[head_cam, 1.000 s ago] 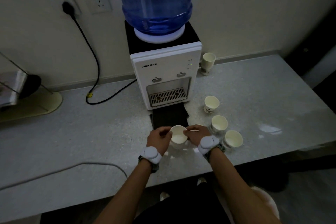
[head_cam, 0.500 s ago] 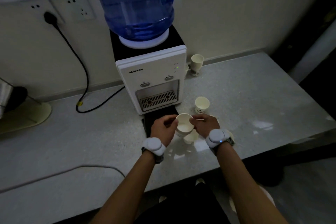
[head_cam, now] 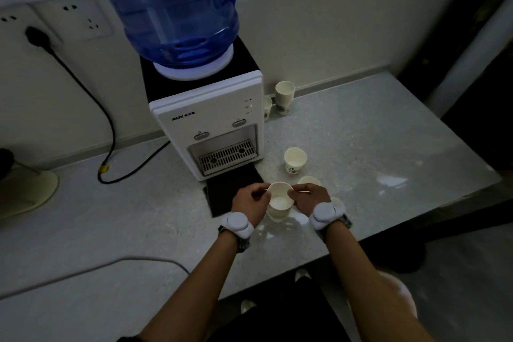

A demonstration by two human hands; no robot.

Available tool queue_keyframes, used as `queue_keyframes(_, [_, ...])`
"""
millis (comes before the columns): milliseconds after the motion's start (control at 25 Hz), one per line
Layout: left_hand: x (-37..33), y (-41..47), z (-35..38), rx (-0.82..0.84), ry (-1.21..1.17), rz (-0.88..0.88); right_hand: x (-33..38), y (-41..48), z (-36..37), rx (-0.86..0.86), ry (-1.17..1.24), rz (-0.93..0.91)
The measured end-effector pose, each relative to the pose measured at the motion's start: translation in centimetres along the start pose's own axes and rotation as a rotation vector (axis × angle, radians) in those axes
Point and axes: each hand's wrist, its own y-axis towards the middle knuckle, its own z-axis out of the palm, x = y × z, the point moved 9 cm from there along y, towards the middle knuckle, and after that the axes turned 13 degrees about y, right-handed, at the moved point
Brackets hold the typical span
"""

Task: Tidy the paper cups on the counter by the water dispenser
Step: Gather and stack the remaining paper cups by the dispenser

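My left hand (head_cam: 249, 203) and my right hand (head_cam: 308, 198) both pinch the rim of a white paper cup (head_cam: 279, 197), which sits nested in another cup (head_cam: 277, 215) just in front of the water dispenser (head_cam: 211, 125). A single cup (head_cam: 295, 159) stands on the counter to the right. Behind my right hand only the rim of another cup (head_cam: 308, 180) shows, and a further cup (head_cam: 339, 204) is mostly hidden by my wrist. Two more cups (head_cam: 284, 97) stand by the wall, right of the dispenser.
A blue water bottle (head_cam: 172, 8) tops the dispenser. A black mat (head_cam: 230, 191) lies under its front. A black power cord (head_cam: 108, 130) runs from the wall socket across the grey counter (head_cam: 374, 147). A round beige base (head_cam: 25, 191) stands at the far left; a grey cable (head_cam: 83, 269) lies near the front edge.
The held cup has been lifted and lowered into a second cup, forming a stack. Both hands kept their grip on the rim while my view shifted closer.
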Motion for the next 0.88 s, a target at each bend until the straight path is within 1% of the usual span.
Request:
queue_keyframes(120, [0.7,0.3,0.9,0.014,0.022,-0.025,-1.0,0.7,0.4,0.042,-0.051,0.010])
queue_keyframes(280, [1.7,0.8,1.8,0.038,0.037,-0.068,-2.1,1.0,0.8,0.065,0.014,0.038])
queue_keyframes(440, [2.6,1.0,2.7,0.061,0.055,-0.098,-2.5,1.1,1.3,0.093,-0.085,0.025])
queue_keyframes(560, [3.0,0.9,3.3,0.070,0.065,-0.127,-3.0,1.2,1.2,0.084,-0.151,0.017])
queue_keyframes(680, [3.0,0.7,3.6,0.069,0.083,-0.120,-3.3,1.2,1.3,0.083,-0.232,0.014])
queue_keyframes(880, [3.1,0.5,3.7,0.067,0.053,-0.129,-3.4,1.0,1.4,0.085,-0.244,0.015])
